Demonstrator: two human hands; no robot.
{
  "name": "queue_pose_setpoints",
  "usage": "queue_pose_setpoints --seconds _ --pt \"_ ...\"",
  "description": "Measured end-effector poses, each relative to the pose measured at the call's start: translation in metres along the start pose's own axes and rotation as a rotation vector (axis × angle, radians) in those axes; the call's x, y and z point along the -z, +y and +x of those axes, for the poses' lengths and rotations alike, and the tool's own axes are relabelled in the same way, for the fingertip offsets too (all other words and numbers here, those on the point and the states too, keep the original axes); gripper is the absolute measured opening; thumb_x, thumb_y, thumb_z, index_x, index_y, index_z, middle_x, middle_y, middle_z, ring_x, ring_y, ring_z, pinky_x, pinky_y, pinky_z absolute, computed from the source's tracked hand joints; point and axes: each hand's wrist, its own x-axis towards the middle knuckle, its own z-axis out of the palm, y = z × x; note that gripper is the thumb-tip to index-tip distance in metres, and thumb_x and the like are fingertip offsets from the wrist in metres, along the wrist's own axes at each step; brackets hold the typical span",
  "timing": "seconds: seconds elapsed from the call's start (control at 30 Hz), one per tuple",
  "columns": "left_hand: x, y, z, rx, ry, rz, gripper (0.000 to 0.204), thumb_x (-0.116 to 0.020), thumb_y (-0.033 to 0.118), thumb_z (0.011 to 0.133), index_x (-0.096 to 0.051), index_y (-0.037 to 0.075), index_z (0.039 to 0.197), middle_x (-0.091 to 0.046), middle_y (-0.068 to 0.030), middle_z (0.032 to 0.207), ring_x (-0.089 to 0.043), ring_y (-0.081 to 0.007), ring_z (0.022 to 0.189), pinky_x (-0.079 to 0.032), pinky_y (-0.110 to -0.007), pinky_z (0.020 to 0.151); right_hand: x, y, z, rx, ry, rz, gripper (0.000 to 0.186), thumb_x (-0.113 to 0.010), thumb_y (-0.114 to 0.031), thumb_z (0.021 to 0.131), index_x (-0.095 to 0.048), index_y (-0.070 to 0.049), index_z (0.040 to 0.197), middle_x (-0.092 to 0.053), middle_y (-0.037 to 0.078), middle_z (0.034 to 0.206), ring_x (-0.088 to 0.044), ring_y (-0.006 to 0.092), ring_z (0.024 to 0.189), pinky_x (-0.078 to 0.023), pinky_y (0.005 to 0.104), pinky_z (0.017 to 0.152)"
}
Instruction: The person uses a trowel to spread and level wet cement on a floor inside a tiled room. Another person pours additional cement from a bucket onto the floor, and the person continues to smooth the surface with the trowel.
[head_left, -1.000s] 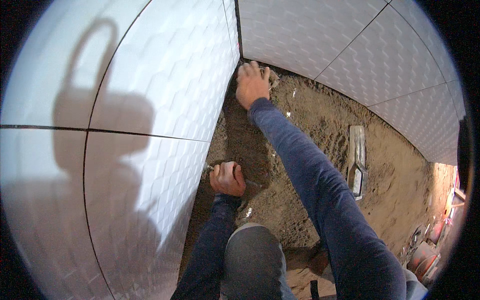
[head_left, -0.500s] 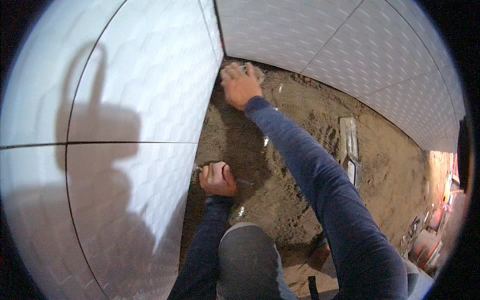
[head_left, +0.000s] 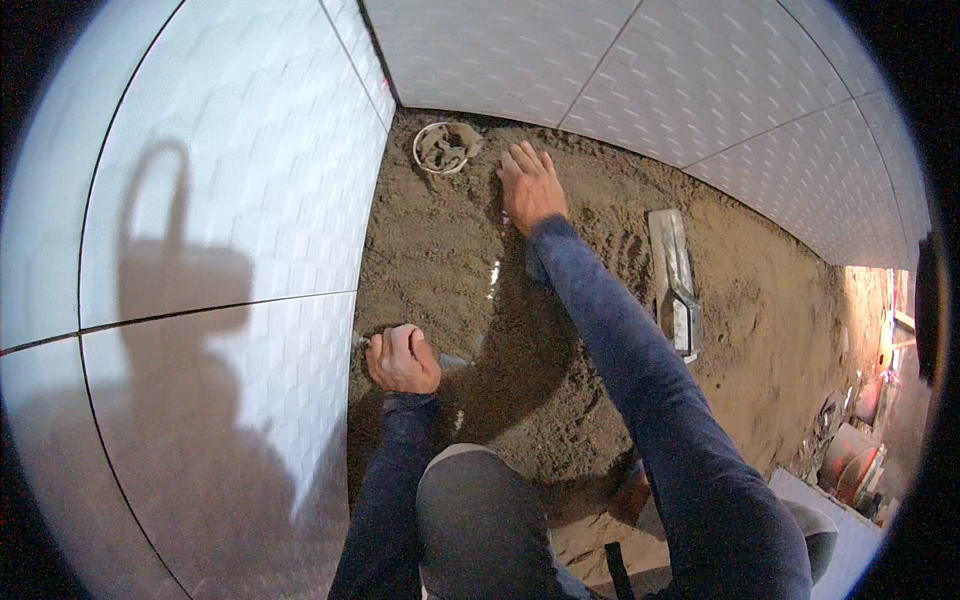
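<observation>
My right hand [head_left: 532,187] lies palm down on the damp, grey-brown sandy floor [head_left: 440,250], its fingers stretched out and nothing visible in it. To its left, near the corner, a round white rim [head_left: 445,148], like a pipe mouth, shows crumpled greyish material inside. Closer to me, beside the left wall, my left hand [head_left: 404,360] is closed in a fist low over the sand. A thin pale piece [head_left: 455,360] pokes out on its right side; whatever the fist grips is mostly hidden. Right of my right forearm lies a long metal trowel [head_left: 675,280].
White textured tiled walls rise on the left [head_left: 250,200] and at the back [head_left: 520,60], meeting in a corner. My knee [head_left: 480,510] is at the bottom. A reddish bucket [head_left: 850,465] and assorted clutter stand at the far right.
My right hand has moved right, off the round white rim, which is now uncovered. My left hand remains a fist in about the same place. The view has shifted a little.
</observation>
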Motion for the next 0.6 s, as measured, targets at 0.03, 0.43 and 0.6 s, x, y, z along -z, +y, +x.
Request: queue_pose_setpoints --seconds 0.03,0.43,0.6 --pt "-0.003 -0.001 0.000 -0.001 0.019 0.000 0.019 -0.051 0.022 0.093 -0.059 0.007 0.085 -0.060 -0.0121 0.080 -0.055 -0.0366 0.076 -0.042 -0.049 0.069 0.003 0.003 0.009 -0.020 -0.009 -0.018 0.046 -0.061 -0.021 0.089 -0.054 -0.007 0.131 -0.048 0.013 0.143 -0.036 0.0306 0.139 -0.026 0.0530 0.115" --pt "-0.004 -0.010 -0.008 0.005 -0.001 0.011 0.018 -0.052 0.022 0.093 -0.059 0.007 0.088 -0.062 -0.0123 0.083 -0.056 -0.0373 0.078 -0.043 -0.049 0.072 0.081 0.031 -0.130 -0.293 -0.136 0.042 0.043 -0.066 -0.029 0.087 -0.056 -0.005 0.121 -0.055 0.020 0.125 -0.048 0.0393 0.120 -0.046 0.0468 0.092" --pt "-0.001 -0.014 -0.008 0.013 0.003 0.041 0.019 -0.051 0.023 0.094 -0.059 0.008 0.087 -0.062 -0.0118 0.083 -0.056 -0.0368 0.079 -0.043 -0.048 0.071 0.092 0.025 -0.091 -0.586 -0.098 0.409 0.036 -0.070 -0.034 0.083 -0.068 -0.001 0.099 -0.068 0.025 0.088 -0.067 0.0422 0.085 -0.053 0.0489 0.078"
